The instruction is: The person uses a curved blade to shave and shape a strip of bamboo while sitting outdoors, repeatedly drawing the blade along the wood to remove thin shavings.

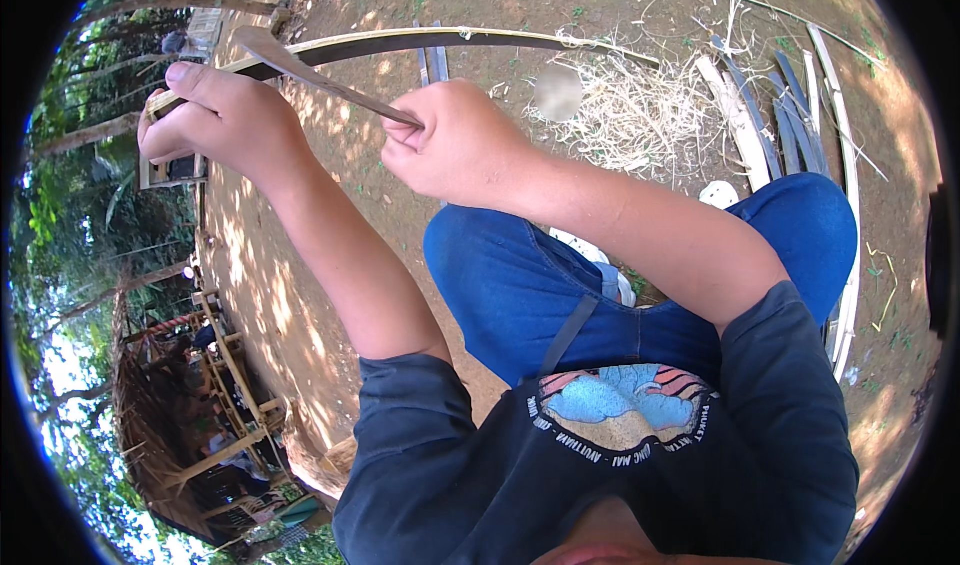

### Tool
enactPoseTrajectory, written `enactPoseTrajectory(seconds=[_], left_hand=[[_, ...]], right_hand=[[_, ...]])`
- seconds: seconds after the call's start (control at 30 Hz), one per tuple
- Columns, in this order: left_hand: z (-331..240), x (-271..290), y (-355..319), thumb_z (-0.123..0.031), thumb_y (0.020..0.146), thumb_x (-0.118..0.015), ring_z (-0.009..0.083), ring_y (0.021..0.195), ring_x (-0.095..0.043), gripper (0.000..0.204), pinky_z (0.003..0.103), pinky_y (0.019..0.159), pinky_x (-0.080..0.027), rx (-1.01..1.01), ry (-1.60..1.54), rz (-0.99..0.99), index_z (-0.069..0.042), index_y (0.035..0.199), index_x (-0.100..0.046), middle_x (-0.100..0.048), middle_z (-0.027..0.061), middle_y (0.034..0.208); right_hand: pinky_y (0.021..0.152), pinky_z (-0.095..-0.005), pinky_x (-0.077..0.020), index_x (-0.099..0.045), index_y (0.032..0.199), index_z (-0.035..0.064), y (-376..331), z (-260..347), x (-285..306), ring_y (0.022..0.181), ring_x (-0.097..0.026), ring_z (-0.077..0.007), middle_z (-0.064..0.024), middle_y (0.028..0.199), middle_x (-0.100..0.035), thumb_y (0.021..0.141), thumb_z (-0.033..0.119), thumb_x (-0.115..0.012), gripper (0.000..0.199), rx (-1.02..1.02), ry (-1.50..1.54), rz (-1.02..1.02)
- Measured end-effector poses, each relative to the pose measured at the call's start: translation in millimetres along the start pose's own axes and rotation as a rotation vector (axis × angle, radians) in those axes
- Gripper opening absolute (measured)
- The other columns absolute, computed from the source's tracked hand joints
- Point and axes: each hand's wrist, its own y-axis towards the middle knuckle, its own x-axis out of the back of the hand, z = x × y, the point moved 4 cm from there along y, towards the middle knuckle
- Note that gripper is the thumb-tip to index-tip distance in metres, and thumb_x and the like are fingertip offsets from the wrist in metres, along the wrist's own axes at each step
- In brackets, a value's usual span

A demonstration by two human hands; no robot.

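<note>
My left hand is closed around the near end of a long bamboo strip, with the thumb laid along it. The strip is pale on one edge and dark on its face, bowing across the upper view to the right. In my right hand, a closed fist wraps the handle of a long knife; its brownish blade widens toward the tip. The tip end overlaps the strip just beyond my left hand. Whether the edge touches the strip, I cannot tell.
A heap of pale shavings lies on the dirt ground beyond my bent knees. Several dark and pale split strips are to the right, by a long pale slat. A thatched shelter stands at far left.
</note>
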Motion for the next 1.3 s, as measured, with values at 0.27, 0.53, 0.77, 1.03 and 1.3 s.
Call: enactPoseTrajectory(seconds=[0.27, 0.53, 0.77, 1.03, 1.3], left_hand=[[9.5, 11.0, -2.6, -0.024, 0.103, -0.041, 0.0248, 0.102, -0.037, 0.037, 0.035, 0.096, -0.034, 0.044, -0.002, 0.003, 0.008, 0.111, -0.024, -0.032, 0.0188, 0.107], [15.0, 12.4, -10.3, -0.025, 0.103, -0.041, 0.0266, 0.105, -0.04, 0.041, 0.034, 0.094, -0.036, 0.083, -0.064, 0.01, 0.01, 0.113, -0.022, -0.033, 0.024, 0.111], [23.6, 11.1, -6.5, -0.026, 0.103, -0.041, 0.0232, 0.102, -0.038, 0.038, 0.032, 0.09, -0.036, 0.108, -0.058, 0.055, 0.006, 0.112, -0.024, -0.031, 0.0181, 0.108], [21.3, 9.4, -1.6, -0.028, 0.102, -0.042, 0.0269, 0.103, -0.037, 0.044, 0.035, 0.095, -0.033, 0.03, 0.009, 0.009, 0.01, 0.112, -0.022, -0.03, 0.022, 0.11], [-3.4, -1.3, -6.6, -0.022, 0.101, -0.042, 0.0234, 0.104, -0.032, 0.037, 0.035, 0.095, -0.029, 0.02, -0.132, -0.027, 0.009, 0.109, -0.023, -0.028, 0.0182, 0.107]], right_hand=[[0.057, -0.0419, -0.0487, -0.046, 0.06, 0.0112, -24.9, -138.2, 32.4, 0.052, -0.056, -0.0191, -0.0077, 0.059, -0.055, 0.085, 0.013, -0.053, 0.026, -0.425, -0.156, 0.064], [0.075, -0.0431, -0.0512, -0.065, 0.083, 0.0019, -63.4, -252.6, 114.9, 0.079, -0.067, -0.0334, -0.0203, 0.083, -0.068, 0.081, 0.02, -0.06, 0.019, -0.73, -0.527, -0.1], [0.062, -0.036, -0.0483, -0.054, 0.072, 0.0072, -55.7, -248.4, 132.2, 0.061, -0.058, -0.0192, -0.0062, 0.07, -0.061, 0.084, 0.017, -0.059, 0.017, -0.766, -0.211, -0.374], [0.053, -0.0419, -0.0463, -0.058, 0.064, 0.0041, -4.6, -1.8, 8.4, 0.05, -0.057, -0.025, -0.0117, 0.053, -0.055, 0.079, 0.015, -0.06, 0.019, -0.064, 0.082, -0.015], [0.057, -0.0445, -0.047, -0.058, 0.068, 0.0031, -10.5, -13.2, -2.4, 0.053, -0.058, -0.0316, -0.015, 0.058, -0.057, 0.082, 0.014, -0.058, 0.018, -0.064, -0.022, -0.025]])
